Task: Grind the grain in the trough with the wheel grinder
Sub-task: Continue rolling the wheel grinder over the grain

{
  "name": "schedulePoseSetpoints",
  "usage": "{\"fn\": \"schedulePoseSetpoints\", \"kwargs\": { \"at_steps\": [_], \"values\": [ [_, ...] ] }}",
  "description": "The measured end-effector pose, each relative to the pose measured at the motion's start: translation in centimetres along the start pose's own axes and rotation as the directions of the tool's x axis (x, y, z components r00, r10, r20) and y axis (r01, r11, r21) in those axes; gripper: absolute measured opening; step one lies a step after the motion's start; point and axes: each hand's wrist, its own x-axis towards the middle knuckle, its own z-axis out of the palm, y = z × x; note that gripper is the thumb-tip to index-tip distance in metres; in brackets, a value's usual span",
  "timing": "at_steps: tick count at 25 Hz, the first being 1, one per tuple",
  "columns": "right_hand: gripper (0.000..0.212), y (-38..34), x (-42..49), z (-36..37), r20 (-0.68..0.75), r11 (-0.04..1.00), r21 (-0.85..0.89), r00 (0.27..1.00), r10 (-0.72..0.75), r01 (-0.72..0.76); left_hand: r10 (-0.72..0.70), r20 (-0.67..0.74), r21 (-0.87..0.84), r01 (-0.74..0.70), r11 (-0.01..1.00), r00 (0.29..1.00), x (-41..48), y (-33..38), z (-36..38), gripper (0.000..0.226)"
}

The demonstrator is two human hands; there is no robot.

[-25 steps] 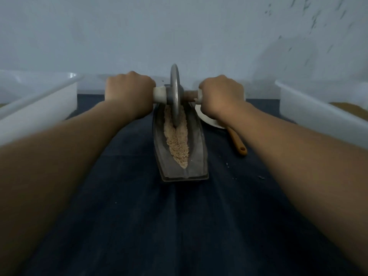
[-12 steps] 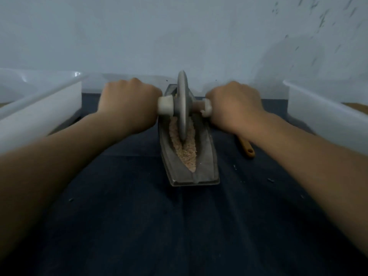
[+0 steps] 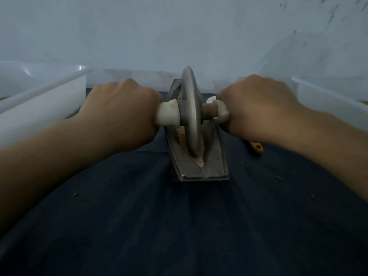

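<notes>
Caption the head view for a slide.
Left hand and right hand grip the wheel grinder, upright on grain in the trough.

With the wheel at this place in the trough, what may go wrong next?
The wheel stands close to the near end of the trough, where the grain narrows to a tip: pulling nearer may spill grain onto the cloth. The left hand and right hand both grip the handles, so nothing steadies the trough; it might slide.
</notes>
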Motion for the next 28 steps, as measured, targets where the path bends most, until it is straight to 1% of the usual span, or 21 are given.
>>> {"fn": "schedulePoseSetpoints", "kwargs": {
  "at_steps": [2,3,4,6,7,8,10,12,13,14,16,18,19,20,22,23,25,26,28],
  "values": [
    [0.027,-0.5,2.1,1.4,0.097,0.996,0.068,0.994,0.045,-0.052,-0.085,0.041,0.059,0.082,0.995,0.996,2.1,0.4,1.5,0.007],
    [0.026,-0.6,3.6,1.9,0.158,0.990,0.110,0.985,0.075,-0.093,-0.112,0.050,0.088,0.108,0.990,0.992,3.7,0.6,2.2,0.009],
    [0.021,-0.7,4.9,2.2,0.229,0.981,0.144,0.969,0.092,-0.127,-0.134,0.075,0.097,0.126,0.987,0.988,5.1,0.8,2.5,0.012],
    [0.010,-0.8,6.3,2.3,0.299,0.962,0.206,0.948,0.113,-0.180,-0.151,0.104,0.092,0.142,0.986,0.983,7.0,0.9,2.4,0.014],
    [0.010,-0.9,5.8,2.0,0.301,0.959,0.213,0.947,0.115,-0.184,-0.147,0.099,0.087,0.139,0.987,0.984,6.7,1.1,2.3,0.013],
    [0.010,-0.9,4.7,1.5,0.275,0.968,0.195,0.956,0.101,-0.158,-0.136,0.082,0.075,0.130,0.989,0.987,5.7,1.1,2.2,0.011],
    [0.019,-0.9,1.7,0.1,0.112,0.993,0.112,0.994,0.014,-0.027,-0.115,0.042,0.023,0.114,0.993,0.992,2.3,0.8,1.8,0.002],
    [0.033,-0.5,-1.0,-1.7,-0.034,0.998,0.037,0.998,-0.044,0.046,-0.064,-0.020,-0.033,0.064,0.997,0.998,-0.6,0.3,0.3,0.011],
    [0.035,-0.4,-1.7,-2.4,-0.062,0.998,0.037,0.997,-0.042,0.044,-0.031,-0.048,-0.042,0.029,0.999,0.998,-1.5,-0.1,-0.3,0.011],
    [0.034,-0.3,-2.2,-2.6,-0.055,0.999,0.036,0.998,-0.028,0.030,0.001,-0.067,-0.026,-0.003,1.000,0.998,-1.9,-0.2,-0.7,0.009],
    [0.027,-0.7,-1.9,-1.5,0.001,0.999,0.026,0.999,0.040,-0.040,0.001,-0.059,0.033,0.001,0.999,0.998,-1.5,0.0,-0.3,0.007],
    [0.023,-1.2,0.2,0.4,0.046,0.994,0.058,0.995,0.094,-0.097,-0.075,-0.045,0.097,0.079,0.992,0.996,0.8,0.7,1.1,0.005],
    [0.016,-1.5,1.7,1.1,0.080,0.988,0.087,0.990,0.117,-0.124,-0.127,-0.013,0.104,0.128,0.986,0.992,2.3,1.0,1.8,0.007],
    [0.009,-1.7,3.3,1.4,0.129,0.980,0.119,0.981,0.142,-0.158,-0.179,0.049,0.081,0.175,0.981,0.983,3.8,1.1,2.4,0.011],
    [0.010,-2.0,5.6,1.1,0.185,0.973,0.143,0.971,0.154,-0.182,-0.239,0.164,0.007,0.241,0.971,0.957,5.5,0.9,2.6,0.014],
    [0.011,-2.0,5.7,0.6,0.189,0.978,0.134,0.973,0.131,-0.158,-0.233,0.195,-0.023,0.242,0.970,0.953,5.3,0.9,2.5,0.014],
    [0.014,-1.7,3.7,-0.5,0.206,0.988,0.133,0.978,0.044,-0.073,-0.174,0.225,-0.048,0.190,0.981,0.959,3.4,0.7,1.6,0.013],
    [0.015,-1.1,2.1,-0.8,0.185,0.989,0.140,0.983,0.016,-0.042,-0.120,0.202,-0.038,0.130,0.991,0.972,2.2,0.6,1.0,0.011],
    [0.021,0.0,-1.2,-1.6,0.078,0.993,0.114,0.997,-0.007,-0.002,-0.007,0.052,-0.014,0.008,1.000,0.999,0.1,0.2,-0.4,0.007]
  ]
}}
